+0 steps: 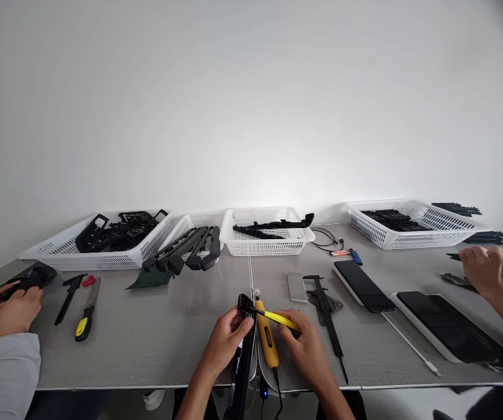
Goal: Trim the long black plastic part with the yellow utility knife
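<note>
Grey table (207, 356) is stretching before white wall (251, 105). My left hand (224, 341) is gripping black part (245, 353) over table's near edge; my right hand (304, 341) is holding slim yellow tool (280, 319), tip at part's upper end. Work is seemingly midway; dark pieces (277, 224) are lying in middle basket (268, 248), finished or not I can't tell. Corded tool (267, 341) is lying between, crowding.

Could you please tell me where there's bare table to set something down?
The widest bare patch of table lies between the gray-bladed tool and the left hand; a smaller one, just before the basket straight ahead. Right of the right hand it's crowded, with black calipers and dark-topped devices.
</note>
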{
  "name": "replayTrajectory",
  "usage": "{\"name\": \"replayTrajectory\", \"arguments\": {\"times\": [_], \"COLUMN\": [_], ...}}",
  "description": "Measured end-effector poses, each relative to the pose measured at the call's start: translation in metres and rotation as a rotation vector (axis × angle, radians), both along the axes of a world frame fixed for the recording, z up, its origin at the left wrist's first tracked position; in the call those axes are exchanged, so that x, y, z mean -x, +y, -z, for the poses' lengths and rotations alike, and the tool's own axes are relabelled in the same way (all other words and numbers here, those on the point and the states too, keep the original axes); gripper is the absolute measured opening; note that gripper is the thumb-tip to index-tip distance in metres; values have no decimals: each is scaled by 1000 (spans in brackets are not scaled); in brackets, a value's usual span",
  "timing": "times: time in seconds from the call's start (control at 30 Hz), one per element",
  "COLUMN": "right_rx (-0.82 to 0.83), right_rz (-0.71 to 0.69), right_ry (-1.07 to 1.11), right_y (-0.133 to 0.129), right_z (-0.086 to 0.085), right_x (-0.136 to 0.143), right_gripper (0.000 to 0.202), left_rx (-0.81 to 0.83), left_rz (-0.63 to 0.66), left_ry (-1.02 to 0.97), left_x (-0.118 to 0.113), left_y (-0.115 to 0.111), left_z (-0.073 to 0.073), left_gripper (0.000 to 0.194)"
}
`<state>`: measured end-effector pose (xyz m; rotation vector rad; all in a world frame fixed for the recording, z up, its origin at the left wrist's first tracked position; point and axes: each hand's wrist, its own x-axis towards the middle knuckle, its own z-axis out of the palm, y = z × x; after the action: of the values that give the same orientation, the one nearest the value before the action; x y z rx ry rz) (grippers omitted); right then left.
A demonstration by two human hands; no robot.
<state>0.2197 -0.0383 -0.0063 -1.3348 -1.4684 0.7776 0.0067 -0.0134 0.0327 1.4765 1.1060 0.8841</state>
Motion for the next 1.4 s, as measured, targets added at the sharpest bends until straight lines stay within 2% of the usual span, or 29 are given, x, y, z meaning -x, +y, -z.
{"name": "replayTrajectory", "arguments": {"times": [0.43,0.6,0.77,1.4], "right_rx": [13,26,11,8], "right_rz": [54,23,72,106], "right_ry": [-2,-8,6,-11], "right_y": [-1,-1,-1,-2], "right_z": [-2,-2,-4,-3], "right_x": [0,0,0,0], "right_gripper": [31,30,32,31], "left_rx": [-16,-16,-17,-1], "left_rz": [10,9,0,6], "left_ry": [-5,-5,-10,-4], "left_x": [4,3,3,3], "left_y": [4,3,3,2], "left_z": [12,11,10,8], "left_gripper": [48,47,49,47]}}
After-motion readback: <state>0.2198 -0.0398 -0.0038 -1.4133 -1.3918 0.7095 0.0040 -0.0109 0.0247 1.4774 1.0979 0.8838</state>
